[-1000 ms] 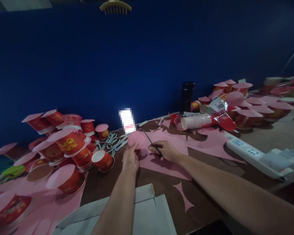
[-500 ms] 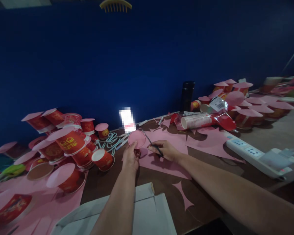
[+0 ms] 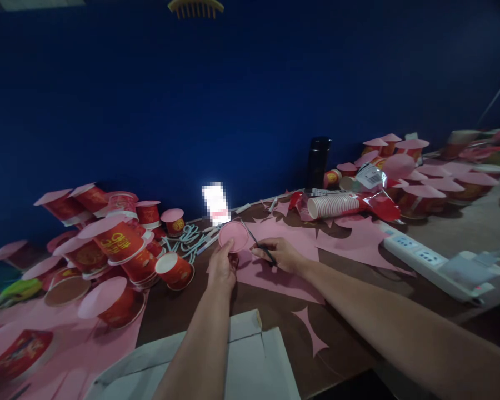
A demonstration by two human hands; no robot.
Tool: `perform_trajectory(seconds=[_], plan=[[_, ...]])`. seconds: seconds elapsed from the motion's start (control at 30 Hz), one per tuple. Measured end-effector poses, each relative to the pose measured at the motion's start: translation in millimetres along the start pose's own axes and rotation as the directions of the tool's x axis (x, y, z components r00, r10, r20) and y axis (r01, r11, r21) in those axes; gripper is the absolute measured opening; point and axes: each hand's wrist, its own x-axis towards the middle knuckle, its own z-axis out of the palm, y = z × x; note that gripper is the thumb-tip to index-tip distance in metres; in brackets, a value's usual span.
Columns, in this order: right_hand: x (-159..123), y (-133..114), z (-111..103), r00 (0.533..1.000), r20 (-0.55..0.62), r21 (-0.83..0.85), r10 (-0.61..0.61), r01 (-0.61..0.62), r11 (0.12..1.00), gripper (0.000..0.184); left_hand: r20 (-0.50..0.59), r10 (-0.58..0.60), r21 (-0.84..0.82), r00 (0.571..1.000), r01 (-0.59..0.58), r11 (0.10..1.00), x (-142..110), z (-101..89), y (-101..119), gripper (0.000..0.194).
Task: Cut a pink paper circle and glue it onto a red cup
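My left hand [image 3: 221,270] is closed on a round pink paper disc [image 3: 233,236] and holds it upright above the table. My right hand [image 3: 280,255] grips a pair of dark scissors [image 3: 256,243] whose blades point up and left, tip close to the disc's right edge. Both hands hover over a sheet of pink paper [image 3: 275,266] with round holes cut out of it. A pink star-shaped scrap [image 3: 313,331] lies nearer to me on the brown table [image 3: 183,311].
A heap of red paper cups with pink lids [image 3: 108,244] fills the left. A sleeve of stacked cups [image 3: 337,205] and more lidded cups [image 3: 425,189] lie right. A white power strip [image 3: 429,258], black bottle [image 3: 318,163], spare scissors [image 3: 189,239] and white box [image 3: 250,361] surround me.
Almost nothing differs: both hands keep their hold on the disc and the scissors, and the view has drifted slightly.
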Motion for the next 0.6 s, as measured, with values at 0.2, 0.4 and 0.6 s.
perform_trajectory(seconds=[0.2, 0.4, 0.6], plan=[[-0.9, -1.4, 0.2, 1.000, -0.007, -0.041, -0.010, 0.009, 0.999, 0.045, 0.024, 0.006, 0.014, 1.000, -0.006, 1.000, 2.0, -1.1, -1.8, 0.033], [-0.3, -0.4, 1.0, 1.000, -0.021, -0.047, -0.003, 0.002, 0.999, 0.047, 0.050, 0.020, 0.017, 0.999, -0.021, 1.000, 2.4, -2.1, -2.8, 0.037], [0.7, 0.3, 1.0, 1.000, -0.011, -0.053, -0.020, 0.019, 0.998, 0.049, 0.046, 0.025, 0.014, 0.999, -0.025, 1.000, 0.1, -0.8, -1.3, 0.035]])
